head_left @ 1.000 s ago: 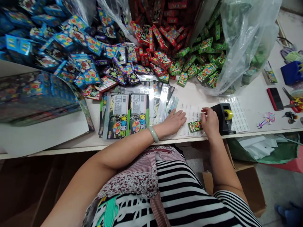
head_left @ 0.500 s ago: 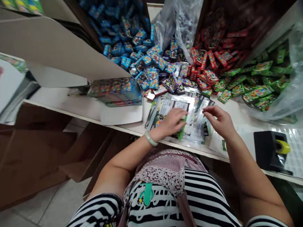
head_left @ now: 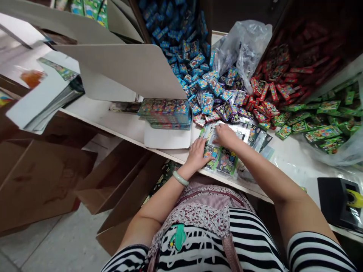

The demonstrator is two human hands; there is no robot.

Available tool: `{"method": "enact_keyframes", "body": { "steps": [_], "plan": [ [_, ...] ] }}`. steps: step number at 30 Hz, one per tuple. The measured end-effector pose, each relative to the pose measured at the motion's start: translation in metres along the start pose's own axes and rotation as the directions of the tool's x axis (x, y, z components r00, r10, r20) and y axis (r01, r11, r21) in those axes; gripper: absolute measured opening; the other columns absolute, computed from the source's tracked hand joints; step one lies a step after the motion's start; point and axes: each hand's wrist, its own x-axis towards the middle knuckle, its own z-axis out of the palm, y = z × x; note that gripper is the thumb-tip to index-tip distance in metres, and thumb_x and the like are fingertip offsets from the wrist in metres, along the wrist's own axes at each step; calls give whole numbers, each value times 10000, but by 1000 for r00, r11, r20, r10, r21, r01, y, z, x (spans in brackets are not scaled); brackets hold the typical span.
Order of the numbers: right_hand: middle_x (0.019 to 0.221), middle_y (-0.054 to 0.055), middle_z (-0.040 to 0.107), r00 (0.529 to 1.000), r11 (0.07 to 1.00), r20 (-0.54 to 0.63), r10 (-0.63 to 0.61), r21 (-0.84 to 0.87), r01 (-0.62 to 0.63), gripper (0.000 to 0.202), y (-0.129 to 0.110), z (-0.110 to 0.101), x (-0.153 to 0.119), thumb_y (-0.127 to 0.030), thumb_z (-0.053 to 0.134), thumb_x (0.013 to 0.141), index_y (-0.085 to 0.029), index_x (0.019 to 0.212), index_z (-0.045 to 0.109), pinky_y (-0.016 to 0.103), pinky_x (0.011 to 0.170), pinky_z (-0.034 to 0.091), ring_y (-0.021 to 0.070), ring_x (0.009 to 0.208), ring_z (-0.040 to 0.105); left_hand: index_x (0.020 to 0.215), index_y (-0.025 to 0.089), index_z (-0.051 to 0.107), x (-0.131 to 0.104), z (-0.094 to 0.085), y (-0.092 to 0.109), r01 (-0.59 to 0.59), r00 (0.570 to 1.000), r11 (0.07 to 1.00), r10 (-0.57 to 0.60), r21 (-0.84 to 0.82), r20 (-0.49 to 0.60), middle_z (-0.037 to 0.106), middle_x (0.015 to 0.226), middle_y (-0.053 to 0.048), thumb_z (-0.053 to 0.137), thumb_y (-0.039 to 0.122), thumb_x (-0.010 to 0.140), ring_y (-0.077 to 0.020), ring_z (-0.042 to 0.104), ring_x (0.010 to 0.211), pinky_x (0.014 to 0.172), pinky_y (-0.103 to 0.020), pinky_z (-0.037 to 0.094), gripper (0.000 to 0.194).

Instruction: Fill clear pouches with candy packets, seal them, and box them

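My left hand lies at the left edge of a flat, clear-fronted printed package in black and green, its fingers stretched out and its thumb apart. Over the upper part of the same package my right hand reaches across, fingers lowered onto it and thumb apart from them. The package rests on other flat plastic packages at the front of the table. Small candy-like boxes lie in a heap just behind: blue, purple, red and green.
Left of the hands, a white carton holds a stack of printed packs. A black tape dispenser stands at the right. Clear plastic bags sit among the small boxes. Brown cardboard boxes stand below the table's left side.
My right hand has crossed left onto the package's upper part. My left hand has drawn back to its left edge. The package now shows a colourful side, and the view has shifted left.
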Motion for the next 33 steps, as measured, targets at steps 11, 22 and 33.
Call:
{"method": "enact_keyframes", "body": {
  "steps": [11,22,33],
  "plan": [
    [732,-6,665,971,544,144,-191,839,-17,352,31,-65,-60,-514,742,690,-185,803,692,292,657,465,147,669,585,1280,185,570,7,-48,45,-358,890,925,297,-126,-345,720,1143,-101,416,191,1003,-179,704,1023,919,-332,573,317],
    [843,51,726,993,382,-118,-16,917,115,400,31,-52,-100,-574,706,733,-183,816,737,415,891,517,237,902,662,1425,116,481,6,-59,76,-481,854,865,499,142,-149,698,1212,-172,391,104,967,-240,692,1087,925,-383,576,467],
    [996,70,700,967,316,-220,131,934,170,396,-6,9,-129,-545,673,788,-221,1007,612,408,877,540,229,954,653,1193,209,696,0,-57,76,-196,965,713,17,-673,-263,738,1192,-73,668,359,879,-215,707,1077,975,-351,570,349]
  ]
}}
